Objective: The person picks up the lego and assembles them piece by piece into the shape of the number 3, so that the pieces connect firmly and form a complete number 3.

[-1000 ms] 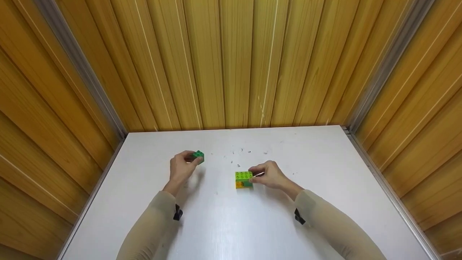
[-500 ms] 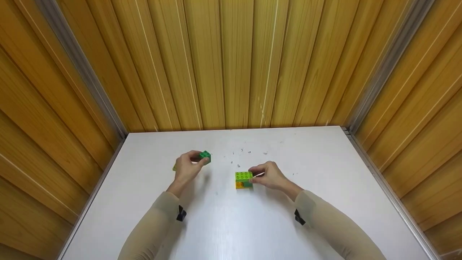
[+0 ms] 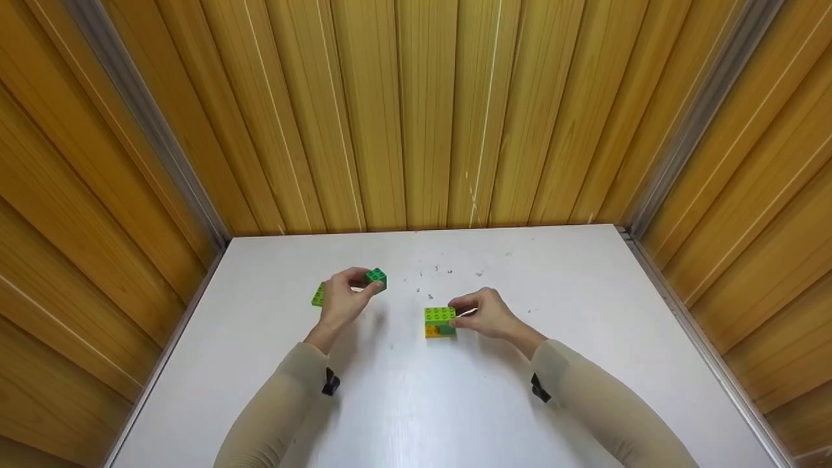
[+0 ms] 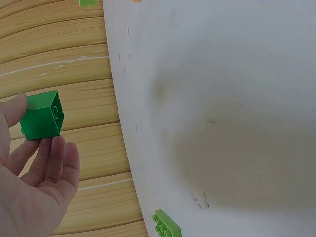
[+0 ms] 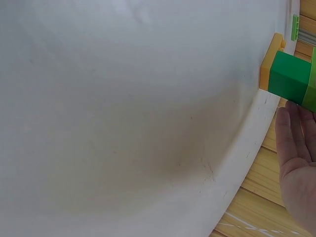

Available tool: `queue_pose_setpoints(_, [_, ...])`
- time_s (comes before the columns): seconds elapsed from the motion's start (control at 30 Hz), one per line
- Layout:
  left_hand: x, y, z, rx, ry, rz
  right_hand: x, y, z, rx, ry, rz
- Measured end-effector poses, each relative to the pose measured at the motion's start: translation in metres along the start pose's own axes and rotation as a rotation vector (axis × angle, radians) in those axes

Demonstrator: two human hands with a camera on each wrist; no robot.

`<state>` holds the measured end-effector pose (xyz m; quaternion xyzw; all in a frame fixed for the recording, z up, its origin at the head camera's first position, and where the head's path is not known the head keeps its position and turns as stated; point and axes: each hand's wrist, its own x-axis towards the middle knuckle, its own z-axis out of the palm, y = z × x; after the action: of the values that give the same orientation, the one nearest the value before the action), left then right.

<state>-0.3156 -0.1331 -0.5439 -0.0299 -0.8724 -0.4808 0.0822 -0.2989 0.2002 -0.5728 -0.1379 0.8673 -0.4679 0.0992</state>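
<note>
In the head view my left hand (image 3: 344, 300) pinches a small dark green toy brick (image 3: 376, 279) above the table, between thumb and fingers. The left wrist view shows this dark green brick (image 4: 42, 116) tilted, its hollow underside facing sideways. My right hand (image 3: 491, 314) pinches the right end of a light green studded brick (image 3: 439, 315), the top of a small stack. Under it are a dark green brick (image 5: 290, 75) at the right and an orange base plate (image 5: 269, 65). Below the light green brick's left part is an open gap. The two hands are apart.
A flat lime green studded plate (image 3: 317, 296) lies on the white table (image 3: 403, 403), partly hidden behind my left hand. Dark scuff marks (image 3: 437, 268) dot the tabletop. Wood-patterned panels (image 3: 422, 117) rise at the back and both sides.
My left hand has moved right with the dark green brick, nearer the stack. The lime plate behind it has come into view. My right hand stays on the stack.
</note>
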Motion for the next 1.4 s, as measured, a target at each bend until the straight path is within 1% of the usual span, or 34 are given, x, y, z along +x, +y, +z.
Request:
queue_pose_setpoints(0.17, [-0.003,0.005,0.002,-0.009,-0.019,0.001,0.001,0.0,0.0,0.008,-0.003,-0.001])
queue_pose_setpoints(0.37, [-0.007,0.011,0.005,-0.032,-0.034,0.017,0.001,0.0,-0.001,0.018,-0.01,-0.013])
queue_pose_setpoints(0.6, [-0.008,0.015,0.01,-0.075,-0.045,0.077,0.0,-0.001,-0.002,0.014,-0.012,-0.011])
queue_pose_setpoints(0.77, [-0.011,0.018,0.015,-0.081,-0.057,0.069,0.001,-0.001,-0.001,0.034,-0.01,-0.005])
queue_pose_setpoints(0.9, [-0.013,0.018,0.019,-0.077,-0.08,0.071,0.001,0.001,0.0,0.045,-0.005,0.001])
queue_pose_setpoints(1.17, [-0.015,0.023,0.025,-0.099,-0.135,0.081,0.001,0.001,0.0,0.042,-0.004,0.013])
queue_pose_setpoints(1.33, [-0.015,0.026,0.028,-0.119,-0.175,0.1,0.001,0.001,0.0,0.043,0.0,0.034])
queue_pose_setpoints(1.4, [-0.015,0.027,0.029,-0.119,-0.19,0.109,0.001,0.001,0.0,0.046,-0.001,0.028])
